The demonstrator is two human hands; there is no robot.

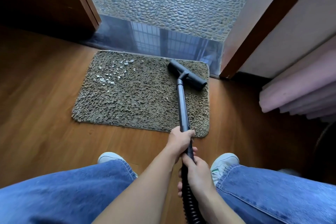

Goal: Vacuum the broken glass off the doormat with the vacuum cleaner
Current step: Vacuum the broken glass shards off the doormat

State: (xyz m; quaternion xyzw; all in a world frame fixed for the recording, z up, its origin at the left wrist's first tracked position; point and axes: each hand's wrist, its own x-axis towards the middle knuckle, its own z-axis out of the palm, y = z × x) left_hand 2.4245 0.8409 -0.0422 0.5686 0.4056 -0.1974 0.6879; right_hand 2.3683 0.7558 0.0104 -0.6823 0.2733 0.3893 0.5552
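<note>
My left hand (180, 140) is clenched round the grey metal vacuum tube (182, 105), and my right hand (197, 169) grasps it just behind, where the black ribbed hose (190, 203) begins. The wide black floor nozzle (189, 76) sits on the far right corner of the brown shaggy rectangular doormat (136, 107), which lies on the brown wooden floor (45, 87). The pale shards of broken glass (111, 76) are scattered over the mat's far left part, well apart from the nozzle, and look untouched. I judge the job barely begun. The right side shows no big pieces, though I can't rule out tiny ones in the pile. The whole cluster is left to sweep across.
</note>
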